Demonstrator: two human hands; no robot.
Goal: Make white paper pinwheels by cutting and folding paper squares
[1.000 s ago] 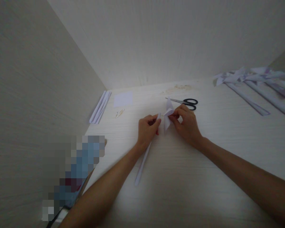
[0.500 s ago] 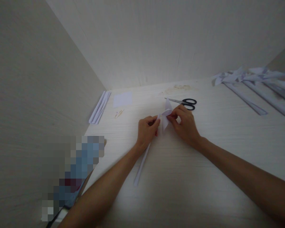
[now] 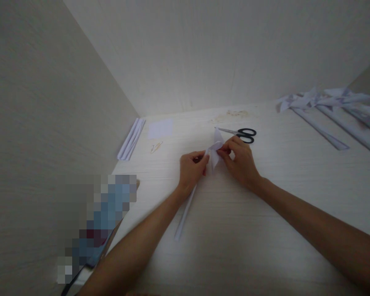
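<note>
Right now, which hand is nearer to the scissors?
Right. The right hand is close to the scissors, just on the person's side of them; the left hand is farther off, left of them and nearer the person.

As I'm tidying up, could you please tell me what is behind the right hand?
Behind the right hand, scissors lie on the table; anything the hand covers is hidden.

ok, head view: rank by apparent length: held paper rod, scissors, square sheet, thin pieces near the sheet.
1. Paper rod, partly covered by the left hand
2. Scissors
3. Square sheet
4. Thin pieces
The rod reaches nearer the camera, so its real lead is unsure.
</note>
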